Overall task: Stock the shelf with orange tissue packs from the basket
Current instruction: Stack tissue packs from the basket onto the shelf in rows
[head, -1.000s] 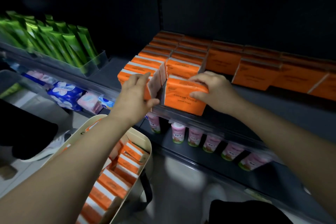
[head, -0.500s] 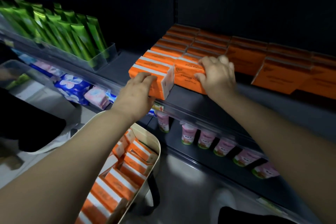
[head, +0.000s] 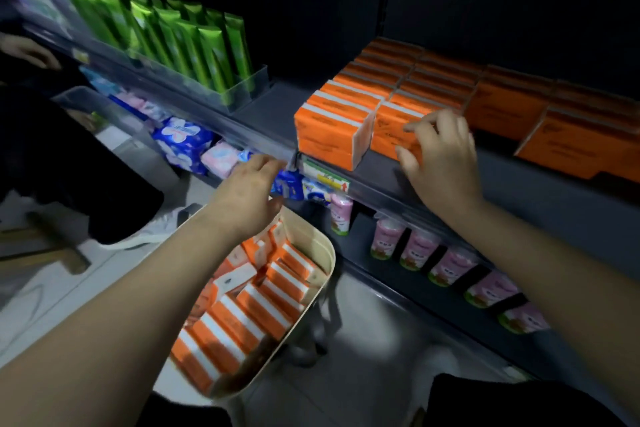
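While the centre-frame pack (head: 388,135) is gripped and seated by the right hand (head: 441,166), the basket (head: 327,253) is judged next for the slack, empty left hand (head: 247,191).

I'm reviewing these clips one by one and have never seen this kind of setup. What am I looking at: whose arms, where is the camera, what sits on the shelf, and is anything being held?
No machine here: a person wears one wide-angle camera on the head, so you look down at their own bare arms. The dark shelf carries rows of orange tissue packs; green packets stand further left, pink cups on the level below. The basket underneath holds more orange packs. The right hand grips the front pack of the second row. The left hand hovers over the basket, relaxed, holding nothing.
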The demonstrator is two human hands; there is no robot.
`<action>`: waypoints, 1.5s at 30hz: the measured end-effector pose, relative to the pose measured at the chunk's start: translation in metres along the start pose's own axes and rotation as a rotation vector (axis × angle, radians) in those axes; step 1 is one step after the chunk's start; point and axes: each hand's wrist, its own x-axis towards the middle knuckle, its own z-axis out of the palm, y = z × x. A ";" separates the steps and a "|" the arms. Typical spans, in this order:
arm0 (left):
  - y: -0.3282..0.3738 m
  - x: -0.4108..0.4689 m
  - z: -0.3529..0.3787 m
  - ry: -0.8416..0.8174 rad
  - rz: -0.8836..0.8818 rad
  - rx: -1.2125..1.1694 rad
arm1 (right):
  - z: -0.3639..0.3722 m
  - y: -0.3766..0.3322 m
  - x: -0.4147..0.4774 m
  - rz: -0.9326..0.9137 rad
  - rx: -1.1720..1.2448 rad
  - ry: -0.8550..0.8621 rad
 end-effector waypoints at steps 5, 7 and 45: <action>-0.052 -0.060 0.011 -0.089 -0.130 0.048 | 0.012 -0.061 -0.033 -0.170 0.160 -0.233; -0.067 -0.080 0.016 -0.096 -0.154 0.069 | 0.026 -0.084 -0.044 -0.195 0.224 -0.336; -0.128 -0.117 0.049 -0.161 -0.217 -0.309 | 0.130 -0.182 -0.061 -0.103 0.485 -1.115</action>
